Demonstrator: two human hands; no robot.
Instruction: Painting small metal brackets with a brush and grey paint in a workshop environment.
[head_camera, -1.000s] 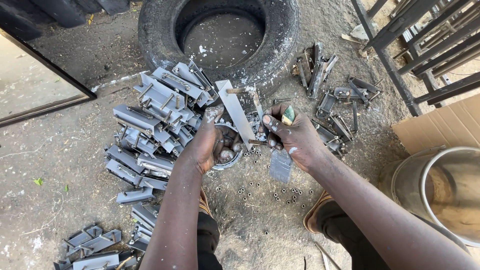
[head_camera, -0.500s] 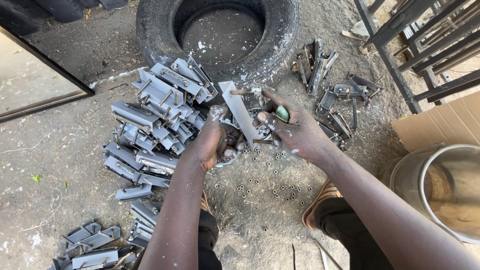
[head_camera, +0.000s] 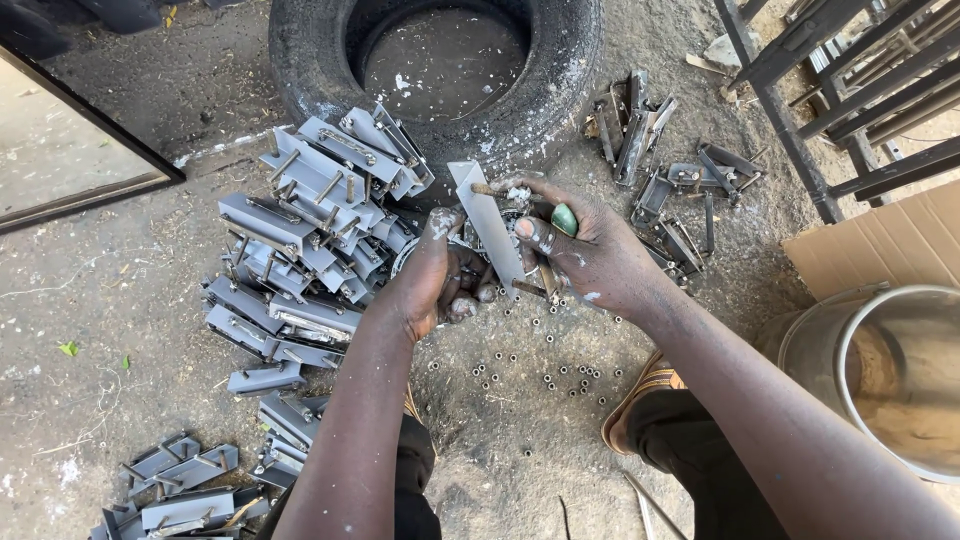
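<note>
My right hand (head_camera: 590, 255) grips a flat grey metal bracket (head_camera: 487, 225) with bolts through it, held tilted over the ground; a green ring sits on one finger. My left hand (head_camera: 435, 280) is curled under the bracket's lower end, fingers closed on a small part that I cannot make out. Both hands are smeared with pale grey paint. Small metal nuts (head_camera: 560, 375) lie scattered on the dirt just below the hands.
A heap of grey bolted brackets (head_camera: 300, 230) lies left of the hands, more at the lower left (head_camera: 170, 490). A black tyre (head_camera: 440, 60) sits ahead, dark unpainted brackets (head_camera: 670, 170) at right, a metal bucket (head_camera: 880, 380), cardboard (head_camera: 880, 240) and a steel frame (head_camera: 830, 90) at far right.
The bracket has swung up from hanging below my right hand to lying tilted between both hands. My left hand has closed in under its lower end.
</note>
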